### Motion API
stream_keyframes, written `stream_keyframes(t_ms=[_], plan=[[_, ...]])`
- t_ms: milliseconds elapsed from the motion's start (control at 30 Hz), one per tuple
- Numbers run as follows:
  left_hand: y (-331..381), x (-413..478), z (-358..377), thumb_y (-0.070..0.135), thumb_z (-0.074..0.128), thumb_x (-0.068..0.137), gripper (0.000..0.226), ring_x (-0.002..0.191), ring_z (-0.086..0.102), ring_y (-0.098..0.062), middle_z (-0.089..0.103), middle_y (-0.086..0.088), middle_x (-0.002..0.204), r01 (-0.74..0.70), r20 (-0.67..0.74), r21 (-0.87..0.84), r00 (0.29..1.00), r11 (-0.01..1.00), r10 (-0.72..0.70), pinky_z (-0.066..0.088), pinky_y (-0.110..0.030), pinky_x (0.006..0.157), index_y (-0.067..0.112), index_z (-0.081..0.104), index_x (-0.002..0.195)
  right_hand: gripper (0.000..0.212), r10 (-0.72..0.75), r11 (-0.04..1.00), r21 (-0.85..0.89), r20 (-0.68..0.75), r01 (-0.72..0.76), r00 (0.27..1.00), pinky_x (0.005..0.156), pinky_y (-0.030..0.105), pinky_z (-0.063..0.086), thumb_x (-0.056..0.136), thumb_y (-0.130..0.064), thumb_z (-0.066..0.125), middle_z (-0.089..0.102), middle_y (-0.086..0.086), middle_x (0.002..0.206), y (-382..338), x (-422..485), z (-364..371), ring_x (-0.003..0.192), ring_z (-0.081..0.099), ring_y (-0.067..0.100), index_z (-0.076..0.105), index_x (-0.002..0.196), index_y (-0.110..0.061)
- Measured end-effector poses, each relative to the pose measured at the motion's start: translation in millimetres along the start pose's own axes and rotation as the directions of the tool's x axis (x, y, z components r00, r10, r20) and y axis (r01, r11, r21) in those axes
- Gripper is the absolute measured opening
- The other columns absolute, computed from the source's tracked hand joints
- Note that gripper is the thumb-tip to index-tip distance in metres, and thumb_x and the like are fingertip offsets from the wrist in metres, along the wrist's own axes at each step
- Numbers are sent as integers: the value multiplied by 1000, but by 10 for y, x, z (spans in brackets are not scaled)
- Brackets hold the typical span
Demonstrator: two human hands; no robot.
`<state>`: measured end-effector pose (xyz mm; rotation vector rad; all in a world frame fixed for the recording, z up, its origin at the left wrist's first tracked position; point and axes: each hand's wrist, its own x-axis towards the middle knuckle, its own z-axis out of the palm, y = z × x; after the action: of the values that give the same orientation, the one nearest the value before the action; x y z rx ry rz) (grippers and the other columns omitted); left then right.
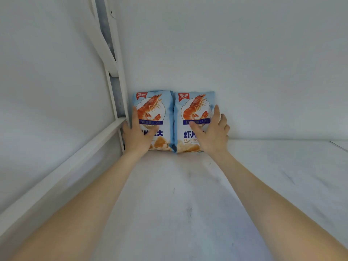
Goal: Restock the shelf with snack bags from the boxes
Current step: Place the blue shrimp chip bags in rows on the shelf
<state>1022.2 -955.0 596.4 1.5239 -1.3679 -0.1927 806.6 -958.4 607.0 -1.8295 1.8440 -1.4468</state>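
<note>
Shelf [188, 194]: L-grip [138, 137], R-grip [212, 136] round bags [153, 110] [194, 110]

Centre of frame: left bag [154, 110] and right bag [194, 108] upright, touching, backed against rear wall [244, 63]. Left of frame: post [120, 91] and side rail [75, 157] close that flank; we note left hand [138, 136] filling the slot between post and left bag. Right hand [212, 136] grips right bag's outer edge. Right and lower frame: shelf board [263, 176] open; we mark passage here.
</note>
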Motion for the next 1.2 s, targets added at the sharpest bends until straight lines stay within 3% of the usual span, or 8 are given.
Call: stream_keyframes(t_ms=[133,267,500,633,733,900,1000,1200], plan=[[-213,-204,-43,52,88,55,124,131,37,-21,39,-5,141,6,100,-53,995,999,-1,35,-42,110,44,8,150,124,-97,994,-22,206,103,974,111,56,23,69,-57,76,4,15,160,193,-208,-27,145,9,38,-9,153,-27],[-240,-178,6,60,88,47,129,118,53,-22,48,-3,132,18,105,-33,994,999,-14,48,-48,98,50,7,147,124,-128,989,-40,222,140,967,113,53,22,72,-53,77,5,13,160,198,-188,130,145,11,36,-11,153,-21],[-280,-71,152,64,84,48,132,113,56,-25,50,-8,131,-7,49,-6,999,1000,7,53,-51,88,45,1,149,128,-88,983,-145,158,112,983,110,56,31,71,-53,78,6,8,162,100,-114,274,146,14,32,-15,152,-22],[-242,-107,171,47,88,59,127,119,51,-28,46,-10,134,6,13,41,1000,999,-7,50,-49,93,39,-1,151,125,-60,970,-225,153,94,986,111,57,28,73,-56,74,3,7,163,81,-141,282,147,14,31,-15,152,-21],[-220,-132,150,46,86,63,124,120,49,-30,43,-12,134,2,-2,49,1000,999,-2,49,-49,95,36,-1,151,125,-47,957,-277,156,90,987,112,58,24,74,-57,74,1,8,163,64,-165,253,147,13,32,-18,151,-22],[-157,-277,59,46,80,71,115,124,47,-32,40,-14,138,32,22,92,999,995,-34,45,-46,99,30,0,153,121,-45,939,-332,157,95,987,113,57,21,75,-65,67,0,10,163,30,-304,140,148,10,30,-15,152,-21],[-133,-424,-50,45,77,75,109,131,41,-34,37,-13,144,31,37,148,999,988,-37,41,-49,104,28,4,153,114,-57,920,-373,172,119,983,114,57,18,80,-59,65,-1,8,163,28,-474,-6,149,8,29,-16,152,-22],[60,-875,-331,57,62,84,92,144,22,-35,20,-12,159,-21,182,396,982,918,-57,29,-52,113,26,9,153,92,-96,851,-487,226,198,969,115,57,16,91,-61,44,3,10,163,-52,-943,-390,149,9,29,-9,154,-19]])
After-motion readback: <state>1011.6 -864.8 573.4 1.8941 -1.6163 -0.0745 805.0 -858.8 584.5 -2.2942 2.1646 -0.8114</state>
